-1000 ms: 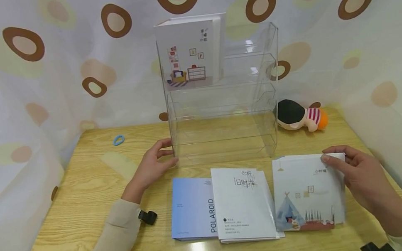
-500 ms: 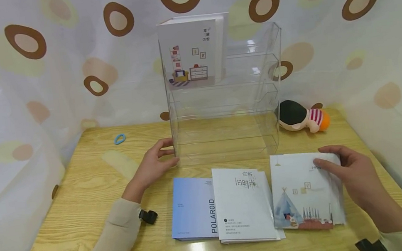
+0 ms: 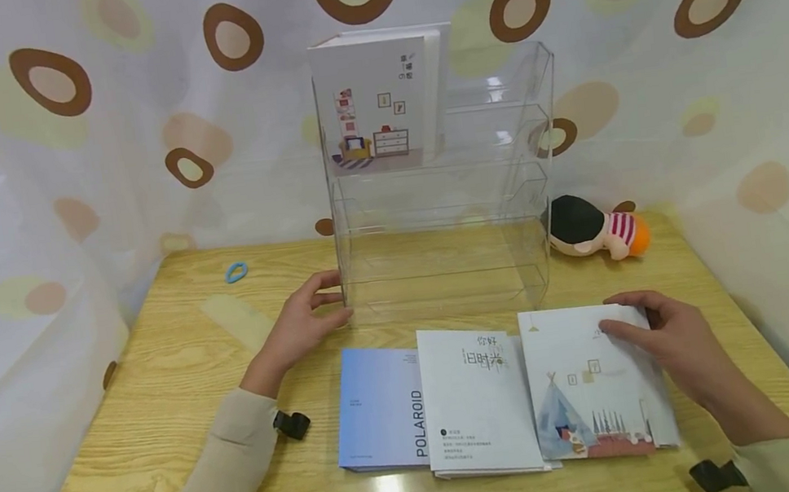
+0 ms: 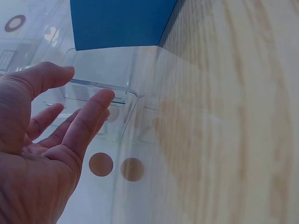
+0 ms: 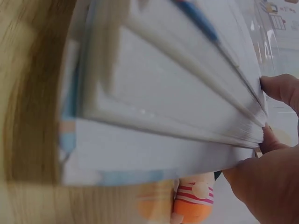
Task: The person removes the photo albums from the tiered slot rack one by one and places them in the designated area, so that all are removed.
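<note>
My right hand (image 3: 681, 350) grips a white book (image 3: 561, 340) with a blue tent drawn on its cover, thumb on the front at the top right. In the right wrist view, the slightly fanned page edges (image 5: 163, 88) face the camera, with fingers at the corner. My left hand (image 3: 300, 323) touches the lower left side of a clear acrylic rack (image 3: 444, 289), thumb and fingers apart and relaxed. A white book (image 3: 351, 71) with a sofa and dresser drawing stands in the rack's top tier, at the left.
Before the rack lie a blue POLAROID album (image 3: 378, 412) and a white book (image 3: 476, 425) with Chinese lettering, overlapping the album. A plush doll (image 3: 592, 230) lies right of the rack. A small blue ring (image 3: 236, 272) is at the table's back left. A patterned curtain surrounds the table.
My right hand has moved left with the tent-cover book, bringing it up beside the lettered white book. My left hand stays at the rack.
</note>
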The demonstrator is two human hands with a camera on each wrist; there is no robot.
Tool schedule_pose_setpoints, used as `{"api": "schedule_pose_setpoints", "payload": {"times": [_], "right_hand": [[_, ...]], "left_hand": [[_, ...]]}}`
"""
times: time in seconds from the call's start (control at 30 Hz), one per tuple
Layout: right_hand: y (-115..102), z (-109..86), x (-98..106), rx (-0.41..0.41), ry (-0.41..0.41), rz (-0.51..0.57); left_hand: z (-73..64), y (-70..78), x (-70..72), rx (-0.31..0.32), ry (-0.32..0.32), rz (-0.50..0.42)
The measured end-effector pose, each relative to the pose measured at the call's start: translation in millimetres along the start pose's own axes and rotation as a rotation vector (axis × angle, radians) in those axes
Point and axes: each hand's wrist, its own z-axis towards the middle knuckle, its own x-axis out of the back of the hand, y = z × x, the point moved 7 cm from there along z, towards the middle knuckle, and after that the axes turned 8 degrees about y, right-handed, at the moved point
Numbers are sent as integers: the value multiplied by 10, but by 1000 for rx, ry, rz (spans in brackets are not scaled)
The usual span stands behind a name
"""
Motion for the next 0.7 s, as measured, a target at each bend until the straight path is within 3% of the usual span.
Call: {"api": "schedule_pose_setpoints", "payload": {"times": [0.2, 0.43, 0.7], "right_hand": [[74, 29, -59, -54, -80, -45], [209, 75, -123, -137, -154, -20], [243, 111, -180, -102, -147, -77]], "left_hand": [[1, 8, 0, 6, 1, 0], [8, 4, -7, 8, 0, -5], [15, 1, -6, 11, -4, -8]]}}
